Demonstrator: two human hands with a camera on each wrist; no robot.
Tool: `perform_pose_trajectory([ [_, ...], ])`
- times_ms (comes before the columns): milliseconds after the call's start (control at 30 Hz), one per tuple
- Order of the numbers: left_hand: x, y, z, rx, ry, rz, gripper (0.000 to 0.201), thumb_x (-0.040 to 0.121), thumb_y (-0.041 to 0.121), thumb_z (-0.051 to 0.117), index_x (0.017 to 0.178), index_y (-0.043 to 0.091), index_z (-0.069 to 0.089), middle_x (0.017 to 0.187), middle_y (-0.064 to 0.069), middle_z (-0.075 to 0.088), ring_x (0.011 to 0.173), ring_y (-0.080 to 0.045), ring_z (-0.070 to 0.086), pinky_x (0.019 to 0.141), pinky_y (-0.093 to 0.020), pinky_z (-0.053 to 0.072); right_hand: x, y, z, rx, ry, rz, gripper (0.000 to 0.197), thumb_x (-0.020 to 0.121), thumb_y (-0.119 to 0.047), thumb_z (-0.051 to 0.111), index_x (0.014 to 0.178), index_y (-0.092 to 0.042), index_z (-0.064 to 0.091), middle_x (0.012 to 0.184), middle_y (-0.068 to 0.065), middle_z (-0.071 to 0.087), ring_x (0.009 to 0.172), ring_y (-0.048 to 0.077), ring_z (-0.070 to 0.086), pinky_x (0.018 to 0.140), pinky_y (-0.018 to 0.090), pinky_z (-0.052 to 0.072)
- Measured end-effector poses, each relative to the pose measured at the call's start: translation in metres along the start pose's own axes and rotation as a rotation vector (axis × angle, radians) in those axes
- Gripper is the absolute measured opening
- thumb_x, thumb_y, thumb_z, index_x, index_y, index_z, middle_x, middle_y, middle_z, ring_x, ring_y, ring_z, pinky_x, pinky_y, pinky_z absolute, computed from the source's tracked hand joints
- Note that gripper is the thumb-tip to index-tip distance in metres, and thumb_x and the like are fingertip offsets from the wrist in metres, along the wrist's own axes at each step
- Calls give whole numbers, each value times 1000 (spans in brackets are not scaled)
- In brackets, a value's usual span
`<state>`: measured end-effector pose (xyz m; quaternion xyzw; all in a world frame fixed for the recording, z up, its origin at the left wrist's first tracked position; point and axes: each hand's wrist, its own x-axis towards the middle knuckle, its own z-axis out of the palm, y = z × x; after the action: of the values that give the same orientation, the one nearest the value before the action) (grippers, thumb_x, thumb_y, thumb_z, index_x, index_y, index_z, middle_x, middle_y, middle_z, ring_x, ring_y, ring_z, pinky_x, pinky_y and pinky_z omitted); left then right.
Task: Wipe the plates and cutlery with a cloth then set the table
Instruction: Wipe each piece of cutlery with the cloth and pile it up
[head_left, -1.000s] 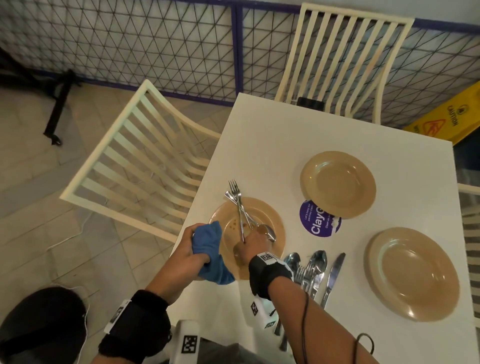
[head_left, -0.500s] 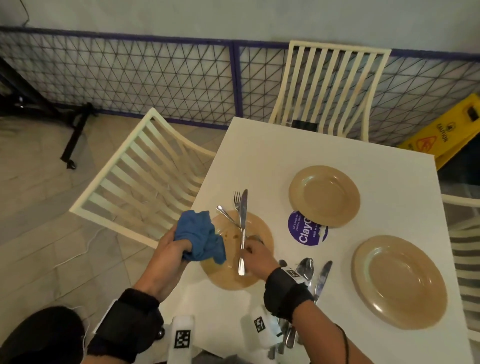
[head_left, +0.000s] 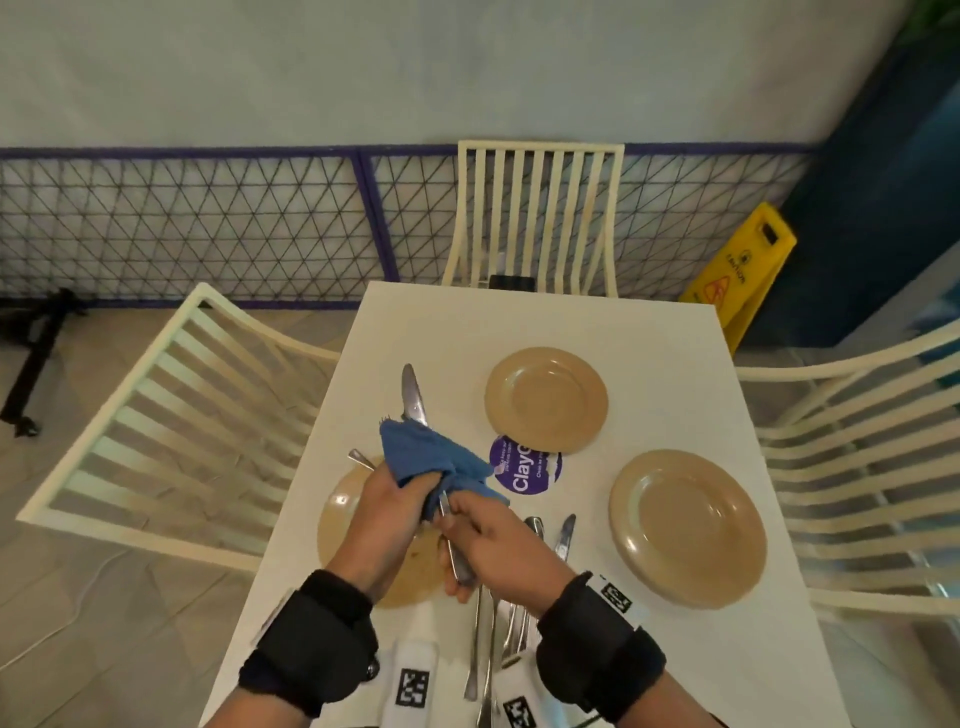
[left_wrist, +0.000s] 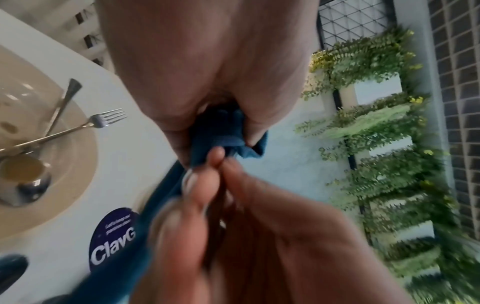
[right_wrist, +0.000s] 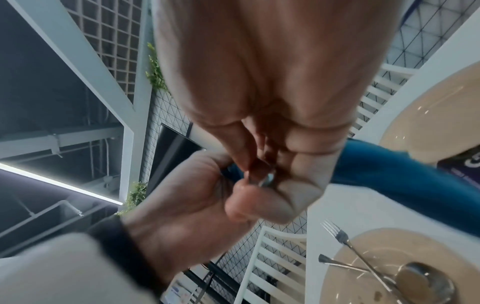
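My left hand (head_left: 395, 499) grips a blue cloth (head_left: 436, 462) folded around a table knife (head_left: 411, 397), whose blade tip sticks out beyond the cloth. My right hand (head_left: 488, 540) holds the knife's handle, and its end shows between the fingers (right_wrist: 267, 182). Both hands are above the near tan plate (head_left: 337, 525). A fork (left_wrist: 106, 120) and a spoon (left_wrist: 26, 185) lie crossed on that plate. Two more tan plates (head_left: 545, 400) (head_left: 685, 527) sit on the white table (head_left: 649, 332). Loose cutlery (head_left: 563, 535) lies by my right wrist.
A round purple sticker (head_left: 524, 465) is on the table between the plates. Cream slatted chairs stand at the left (head_left: 171, 415), far side (head_left: 535, 218) and right (head_left: 857, 457). A yellow caution sign (head_left: 743, 280) stands by the far right corner, in front of a mesh fence.
My right hand has lifted the knife off the near plate. My left hand has brought the cloth over and wrapped it around the blade. The fork and spoon stay on the plate.
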<state>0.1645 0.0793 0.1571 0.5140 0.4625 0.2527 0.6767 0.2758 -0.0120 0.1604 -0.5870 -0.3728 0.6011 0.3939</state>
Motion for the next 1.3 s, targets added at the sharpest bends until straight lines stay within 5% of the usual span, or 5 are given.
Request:
perform_pose_trajectory([
  [200, 36, 31, 9, -126, 201, 75, 13, 95, 5, 60, 102, 9, 70, 103, -15, 73, 103, -34, 69, 98, -51, 53, -40, 6, -10, 21, -31, 24, 16, 107, -21, 41, 97, -16, 53, 77, 7, 59, 57, 19, 60, 51, 26, 51],
  [700, -12, 17, 76, -68, -34, 18, 19, 97, 13, 59, 113, 3, 66, 106, -18, 74, 98, -30, 72, 89, -46, 56, -64, 10, -40, 93, 226, -94, 19, 106, -14, 41, 97, -6, 56, 72, 9, 58, 46, 12, 52, 46, 24, 42],
  [867, 12, 39, 67, -217, 133, 89, 13, 97, 10, 60, 106, 7, 68, 100, -12, 73, 90, -25, 70, 84, -41, 56, -73, 11, -33, 60, 188, -120, 21, 106, -15, 40, 99, -9, 58, 74, 9, 58, 47, 10, 52, 48, 22, 42],
  [1000, -12, 11, 79, -106, -8, 46, 19, 97, 16, 60, 112, 5, 65, 95, -18, 72, 76, -24, 69, 63, -36, 53, -53, 7, -36, 149, 252, -58, 21, 106, -14, 40, 100, -3, 57, 72, 12, 57, 49, 16, 54, 45, 26, 44],
  [1300, -20, -3, 54, 184, -157, 67, 12, 97, 17, 61, 106, 13, 67, 92, -7, 75, 86, -23, 72, 73, -33, 59, -59, 18, -67, -117, 519, 15, 26, 103, -24, 47, 93, -16, 70, 92, 1, 72, 80, 13, 68, 77, 32, 59],
])
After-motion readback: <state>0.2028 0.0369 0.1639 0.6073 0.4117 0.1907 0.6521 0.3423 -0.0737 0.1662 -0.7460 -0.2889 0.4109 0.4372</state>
